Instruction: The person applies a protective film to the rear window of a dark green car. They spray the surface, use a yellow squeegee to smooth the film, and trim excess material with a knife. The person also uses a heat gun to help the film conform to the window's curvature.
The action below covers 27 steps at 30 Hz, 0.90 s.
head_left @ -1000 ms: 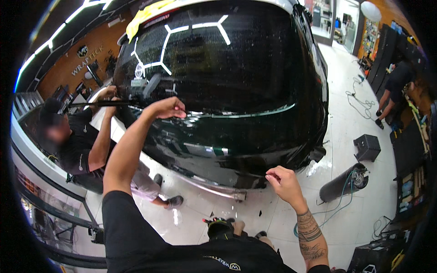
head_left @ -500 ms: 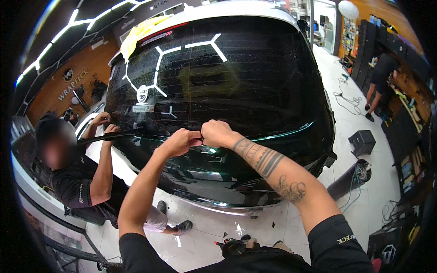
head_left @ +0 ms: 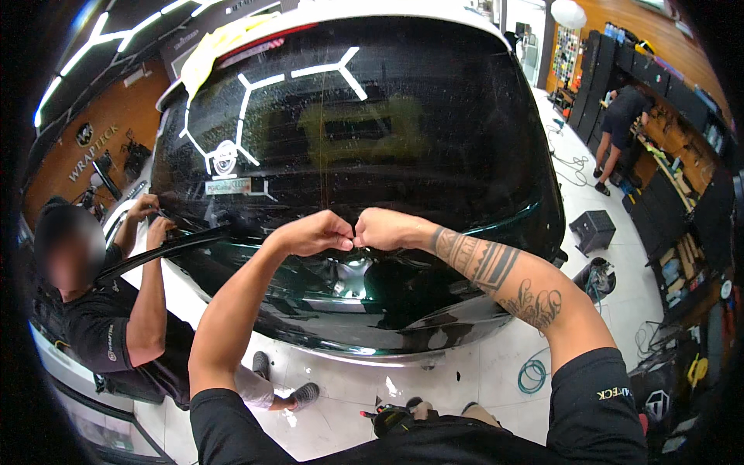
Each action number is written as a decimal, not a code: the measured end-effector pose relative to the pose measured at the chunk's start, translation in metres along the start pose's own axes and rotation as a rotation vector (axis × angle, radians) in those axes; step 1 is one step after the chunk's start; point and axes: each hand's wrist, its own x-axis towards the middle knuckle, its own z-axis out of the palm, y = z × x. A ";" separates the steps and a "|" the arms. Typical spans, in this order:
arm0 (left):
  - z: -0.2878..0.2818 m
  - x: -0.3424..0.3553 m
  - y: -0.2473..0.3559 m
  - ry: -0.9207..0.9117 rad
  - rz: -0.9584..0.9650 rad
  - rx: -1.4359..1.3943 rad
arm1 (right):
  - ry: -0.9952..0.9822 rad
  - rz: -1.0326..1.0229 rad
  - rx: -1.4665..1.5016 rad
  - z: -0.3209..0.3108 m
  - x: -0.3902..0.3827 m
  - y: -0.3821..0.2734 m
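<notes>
Both my hands meet at the rear of a dark car, just below its rear window (head_left: pixel 341 155). My left hand (head_left: pixel 322 232) is closed in a pinch, thumb against fingers. Close beside it, my right hand (head_left: pixel 387 230) is curled with its knuckles up. Under the fingers a glossy dark green film (head_left: pixel 353 271) on the tailgate shows wrinkled, bright reflections, and both hands seem to grip its upper edge. The exact edge is hidden by the fingers.
A co-worker (head_left: pixel 116 310) stands at left, hands near the window corner, by a long black bar (head_left: pixel 174 249). A yellow cloth (head_left: pixel 205 58) lies on the roof edge. At right are a black box stool (head_left: pixel 592 230), a coiled hose (head_left: pixel 532 376) and another person (head_left: pixel 622 124) bending at shelves.
My hands have shifted right along the tailgate, staying close together, and my right forearm lies flatter. Wrinkled reflections below them show more. The whole view has shifted slightly.
</notes>
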 end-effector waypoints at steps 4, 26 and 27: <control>-0.003 0.005 -0.006 -0.013 0.025 -0.068 | 0.027 0.003 -0.140 0.000 0.003 -0.003; 0.016 -0.018 0.034 0.048 -0.184 0.387 | -0.006 0.067 -0.269 0.006 -0.040 -0.020; 0.017 -0.022 0.029 0.044 -0.167 0.268 | 0.002 0.084 -0.227 0.009 -0.040 -0.019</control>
